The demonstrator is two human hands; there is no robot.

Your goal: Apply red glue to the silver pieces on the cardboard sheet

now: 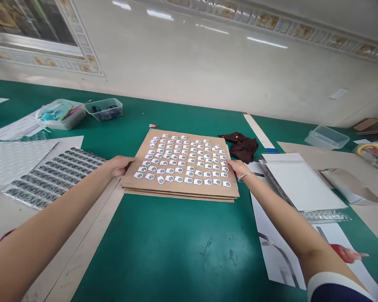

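A stack of brown cardboard sheets (176, 191) lies on the green table in front of me. Rows of small white tags (179, 170) with dark round prints cover its top sheet. My left hand (121, 165) grips the left edge, fingers partly hidden by the board. At the right edge my right hand (238, 167), with a bracelet on its wrist, has hold of the board too. Just beyond that hand sits a crumpled dark brown cloth (244, 147). Left of my left hand is a sheet of dark round pieces in clear plastic (56, 176).
Two clear plastic boxes with small items, a fuller one (63, 119) and a smaller one (105, 110), stand at the back left. On the right lie white sheets (304, 180), a printed poster (275, 251) and an open clear container (327, 137). A wall closes off the far side.
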